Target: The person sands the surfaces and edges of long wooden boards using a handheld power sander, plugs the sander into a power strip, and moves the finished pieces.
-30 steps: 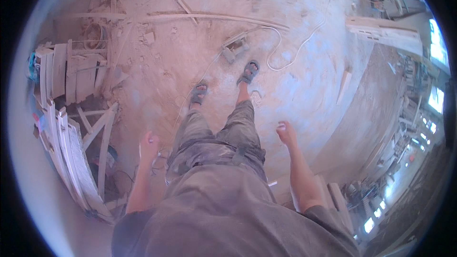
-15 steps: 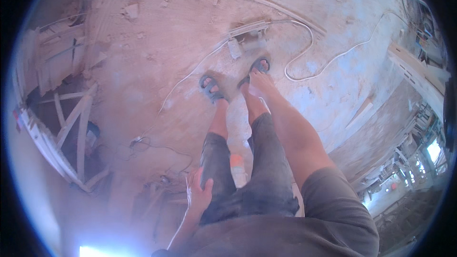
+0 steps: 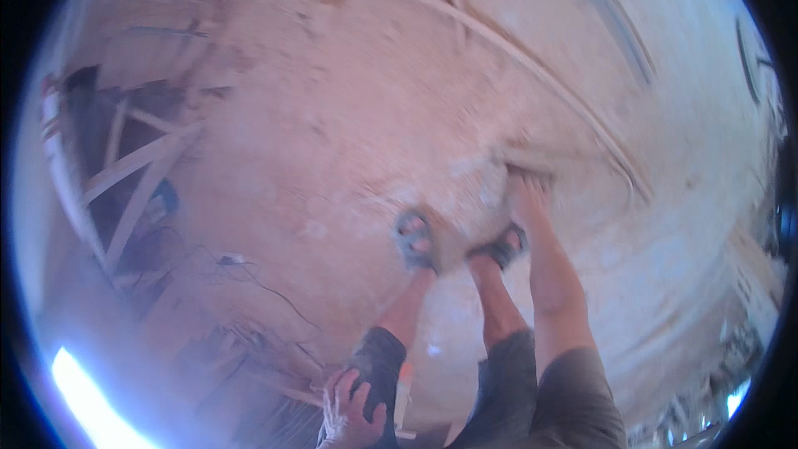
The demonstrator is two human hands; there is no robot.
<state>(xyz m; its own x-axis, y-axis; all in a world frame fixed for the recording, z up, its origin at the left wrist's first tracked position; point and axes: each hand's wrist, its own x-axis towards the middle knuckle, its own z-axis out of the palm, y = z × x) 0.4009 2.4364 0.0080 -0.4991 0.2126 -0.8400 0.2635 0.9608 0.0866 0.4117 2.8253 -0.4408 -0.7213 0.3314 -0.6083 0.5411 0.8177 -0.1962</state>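
Note:
My right hand (image 3: 530,199) reaches down to the floor ahead of my sandalled feet, with its fingers stretched out and apart. Its fingertips are at the edge of a dusty, block-like object (image 3: 561,162) with a dark shadow below it. Motion blur hides its exact kind, and I cannot tell whether the fingers touch it. A small pale piece (image 3: 494,183) lies just left of this hand. My left hand (image 3: 353,411) rests over my left knee and thigh, fingers spread, with nothing seen in it.
A long narrow strip (image 3: 532,62) crosses the dusty floor ahead. Wooden frame pieces (image 3: 133,170) stand at the left. A thin dark cable (image 3: 278,295) lies left of my legs. A board (image 3: 752,270) is at the right edge, and a dark strip (image 3: 623,29) lies far right.
My right hand has moved from beside my right foot out to the dusty block on the floor. My view has shifted and turned; my left hand stays by my left leg.

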